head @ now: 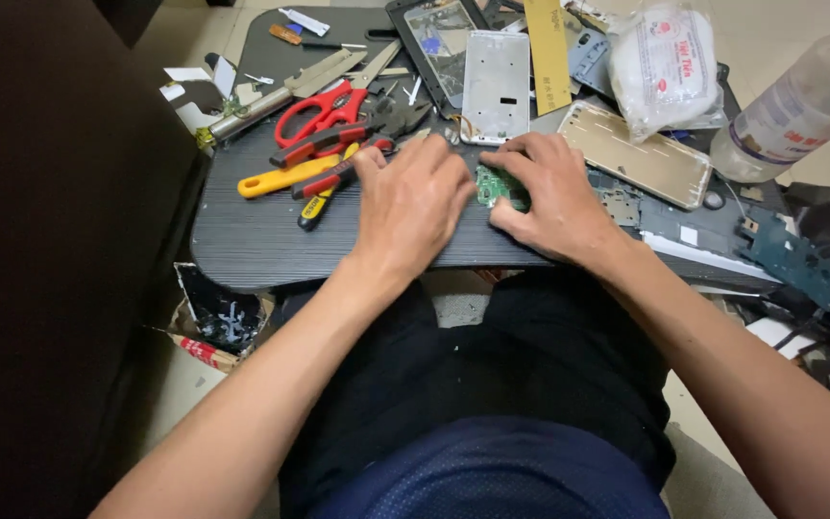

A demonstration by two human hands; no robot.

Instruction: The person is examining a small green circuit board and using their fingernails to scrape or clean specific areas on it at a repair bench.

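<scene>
A small green circuit board [498, 186] lies on the dark lap table [261, 245], pinched between both my hands. My left hand [413, 204] covers its left side, fingers bent down onto the board. My right hand [549, 192] grips its right side with thumb and fingers closed around it. Most of the board is hidden under my fingers.
Red scissors [324, 109], pliers [377, 135] and yellow-handled screwdrivers [285, 178] lie left of my hands. A white phone frame [497, 86], a gold phone back [641, 154], a plastic bag [665, 62] and a clear bottle [799, 111] sit behind and right. More boards [790, 255] lie far right.
</scene>
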